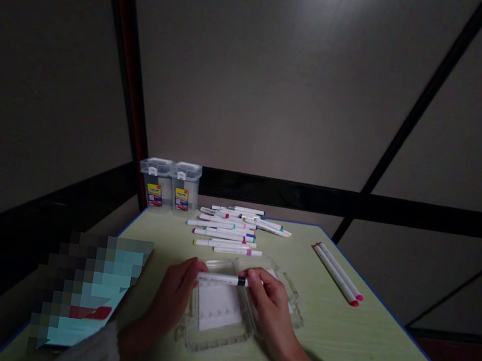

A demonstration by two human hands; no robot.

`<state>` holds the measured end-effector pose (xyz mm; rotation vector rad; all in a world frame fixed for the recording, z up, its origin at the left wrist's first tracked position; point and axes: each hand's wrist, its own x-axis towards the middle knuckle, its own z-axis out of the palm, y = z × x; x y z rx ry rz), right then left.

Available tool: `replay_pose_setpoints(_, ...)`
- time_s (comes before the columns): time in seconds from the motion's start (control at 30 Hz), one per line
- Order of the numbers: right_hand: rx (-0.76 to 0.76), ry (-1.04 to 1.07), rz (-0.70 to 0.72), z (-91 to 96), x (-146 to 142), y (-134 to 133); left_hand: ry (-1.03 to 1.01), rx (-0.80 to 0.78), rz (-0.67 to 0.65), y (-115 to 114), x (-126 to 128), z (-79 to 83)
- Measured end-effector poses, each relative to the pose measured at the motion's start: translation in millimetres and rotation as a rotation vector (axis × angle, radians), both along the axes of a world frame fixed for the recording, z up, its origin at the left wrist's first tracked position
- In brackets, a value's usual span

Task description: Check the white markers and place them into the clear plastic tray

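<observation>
A white marker pen (220,278) with a black band lies level between my two hands. Its left end is pinched by my left hand (181,286), and my right hand (267,298) grips the other end by the black band. Below them, an opened clear plastic case (218,342) rests on the table, with a white paper insert (215,305) in its left half. Part of the case's right half is hidden by my right hand. Just beyond the case, several white markers (224,235) with coloured bands and ends are spread in a loose pile.
Two clear lidded boxes (154,189) with yellow labels stand at the table's back left corner. Two long white tubes (338,273) with red ends lie along the right side. A blurred, light blue flat item (105,281) is at the left. Panelled walls (254,87) rise behind the table.
</observation>
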<state>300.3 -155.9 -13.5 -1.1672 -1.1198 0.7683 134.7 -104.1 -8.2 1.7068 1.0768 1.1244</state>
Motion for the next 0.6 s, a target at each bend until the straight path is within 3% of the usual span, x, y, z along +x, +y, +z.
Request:
replay_pose_setpoints(0.23, -0.122, 0.204, 0.077, -1.6, -3.0, -3.1, 0.017, 0.056, 0.011, -9.7, 4.7, -2.3)
replay_pose_setpoints(0.6, -0.166, 0.256, 0.128, -2.0, -1.9, -2.9, -0.039, -0.193, 0.05, -17.4, 10.9, 9.7)
